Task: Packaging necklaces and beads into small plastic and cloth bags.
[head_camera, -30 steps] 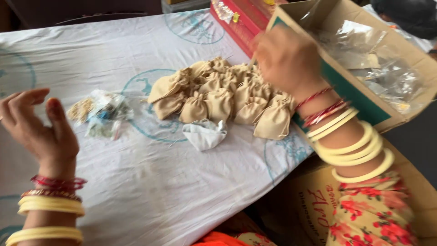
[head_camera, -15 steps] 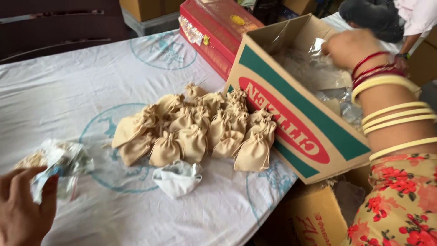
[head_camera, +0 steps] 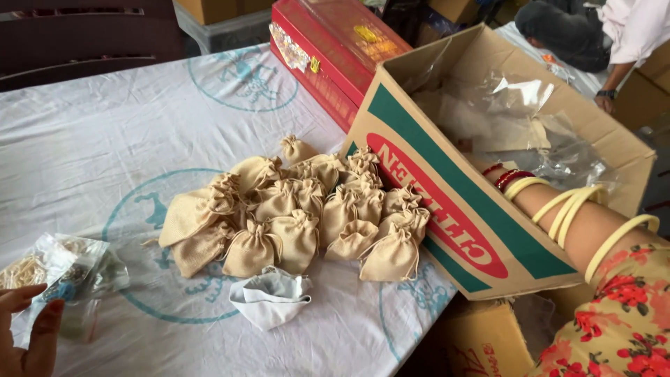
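A: Since the right arm [head_camera: 593,230] goes down into the tilted cardboard box with the green-and-red printed side [head_camera: 453,209], the hand itself is hidden behind the box wall; can't tell if its fingers are apart or closed, or on what. Clear crinkled plastic wrap [head_camera: 516,119] lies inside the box, approx. where the arm points.

B: And the left hand [head_camera: 28,331]?

A: Bottom-left corner, fingers loosely apart, tips just touching the small clear plastic packets [head_camera: 59,276] on the white printed tablecloth [head_camera: 105,139]; not clamped on anything.

B: Around them?

A: Heap of small beige drawstring cloth pouches [head_camera: 300,216] mid-table, touching the box's lower side; crumpled white cloth scrap [head_camera: 271,299] just in front of the heap; red oblong gift box [head_camera: 328,56] behind; another person's arm in a white sleeve [head_camera: 628,42] far right, well apart.

B: Risks?

A: My guess: the box leans over the table edge, so arm pressure on its wall could tip it off or shove it into the pouches, scattering them; bangles might snag the plastic; the packets sit near the table edge and a careless sweep could knock them off.
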